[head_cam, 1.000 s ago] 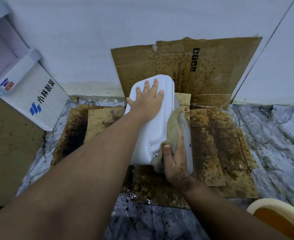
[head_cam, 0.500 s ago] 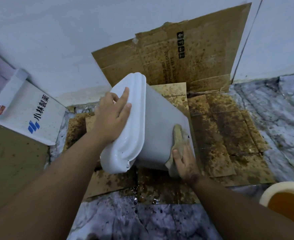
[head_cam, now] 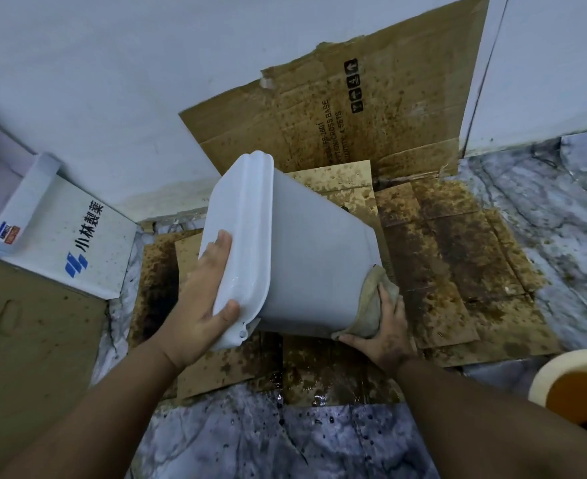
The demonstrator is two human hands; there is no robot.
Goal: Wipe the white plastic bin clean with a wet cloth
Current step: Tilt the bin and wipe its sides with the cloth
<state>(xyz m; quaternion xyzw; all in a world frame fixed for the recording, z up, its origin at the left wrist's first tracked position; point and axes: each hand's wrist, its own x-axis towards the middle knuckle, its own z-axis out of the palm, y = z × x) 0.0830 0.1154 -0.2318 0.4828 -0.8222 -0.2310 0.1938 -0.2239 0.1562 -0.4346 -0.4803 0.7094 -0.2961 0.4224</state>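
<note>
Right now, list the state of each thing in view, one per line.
white plastic bin: tipped on its side, lid end left
cloth: pressed against the bin's base
left hand: grips the lid rim
right hand: presses the cloth
cardboard: stained, wet
bucket: holds brown water

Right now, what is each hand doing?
Left hand: grips the lid end of the white bin.
Right hand: presses the cloth against the bin's bottom.

Tilted white bin (head_cam: 312,271) between both hands
</note>
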